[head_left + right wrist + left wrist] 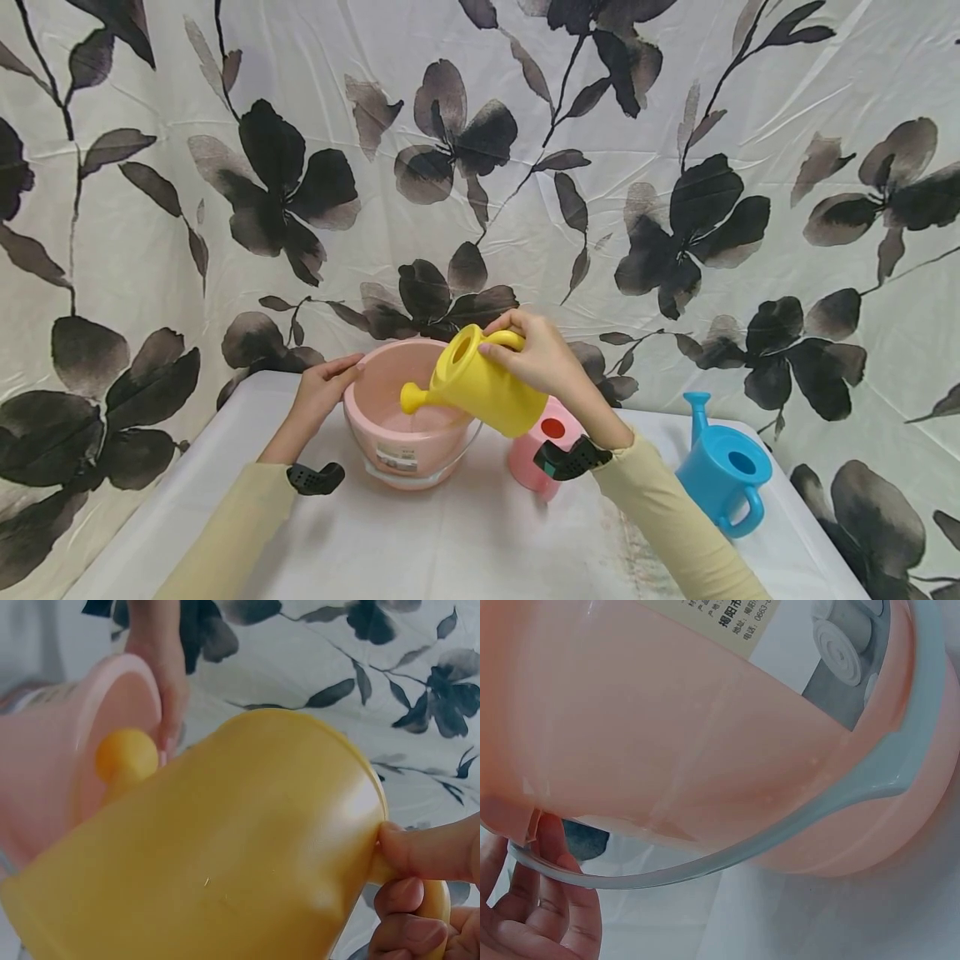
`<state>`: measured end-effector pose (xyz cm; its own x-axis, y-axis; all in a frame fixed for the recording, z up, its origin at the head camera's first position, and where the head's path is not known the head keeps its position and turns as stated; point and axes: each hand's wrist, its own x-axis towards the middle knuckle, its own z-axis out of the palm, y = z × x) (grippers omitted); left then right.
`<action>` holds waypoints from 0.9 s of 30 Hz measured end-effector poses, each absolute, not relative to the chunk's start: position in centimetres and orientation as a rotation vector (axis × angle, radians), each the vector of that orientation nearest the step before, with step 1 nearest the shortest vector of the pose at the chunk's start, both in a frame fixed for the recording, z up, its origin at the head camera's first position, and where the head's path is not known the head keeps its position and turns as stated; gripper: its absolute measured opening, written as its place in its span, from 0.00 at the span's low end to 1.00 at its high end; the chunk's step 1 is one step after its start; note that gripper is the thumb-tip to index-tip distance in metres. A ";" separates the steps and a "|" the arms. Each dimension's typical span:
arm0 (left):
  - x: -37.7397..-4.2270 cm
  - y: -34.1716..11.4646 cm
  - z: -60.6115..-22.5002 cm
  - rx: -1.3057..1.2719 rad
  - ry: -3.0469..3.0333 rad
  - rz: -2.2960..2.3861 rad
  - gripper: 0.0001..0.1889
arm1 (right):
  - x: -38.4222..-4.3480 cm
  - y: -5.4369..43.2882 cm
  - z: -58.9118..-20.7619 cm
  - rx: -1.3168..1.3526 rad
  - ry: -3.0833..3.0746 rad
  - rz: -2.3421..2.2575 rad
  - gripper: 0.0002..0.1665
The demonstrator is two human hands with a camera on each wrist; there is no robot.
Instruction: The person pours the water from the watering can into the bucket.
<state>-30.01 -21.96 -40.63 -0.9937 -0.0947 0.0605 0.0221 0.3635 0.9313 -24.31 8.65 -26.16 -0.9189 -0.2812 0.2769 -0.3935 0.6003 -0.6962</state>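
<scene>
My right hand (546, 357) grips the handle of a yellow watering can (495, 396). The can is tilted, its spout (126, 759) angled down over the open mouth of a pink bucket (441, 447). Whether water runs from the spout I cannot tell. At the bucket's left rim, my left hand (318, 396) holds on beside the joint of the pale grey bail handle (780, 834), fingers curled there in the left wrist view. A printed label (396, 457) faces front on the bucket's wall.
A pink watering can (527, 468) stands right of the bucket, partly hidden behind the yellow can and right wrist. Farther right is a blue watering can (716, 468). All stand on a white-covered table (420, 542), with a floral cloth (525, 208) hanging behind.
</scene>
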 end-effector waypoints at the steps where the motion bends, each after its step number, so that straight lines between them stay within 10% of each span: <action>1: -30.0 -21.9 -40.6 0.067 -2.507 -1.714 0.27 | -24.3 8.7 -26.2 0.571 -2.684 1.219 0.12; 27: -30.0 -21.8 -40.8 0.057 -2.498 -1.712 0.27 | -24.8 9.2 -26.1 0.544 -2.669 1.144 0.13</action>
<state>-29.97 -21.81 -40.76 -0.9929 -0.0947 0.0715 0.0325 0.3622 0.9315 -24.83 9.21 -26.15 -0.9153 -0.2576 0.3096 -0.4019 0.6353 -0.6595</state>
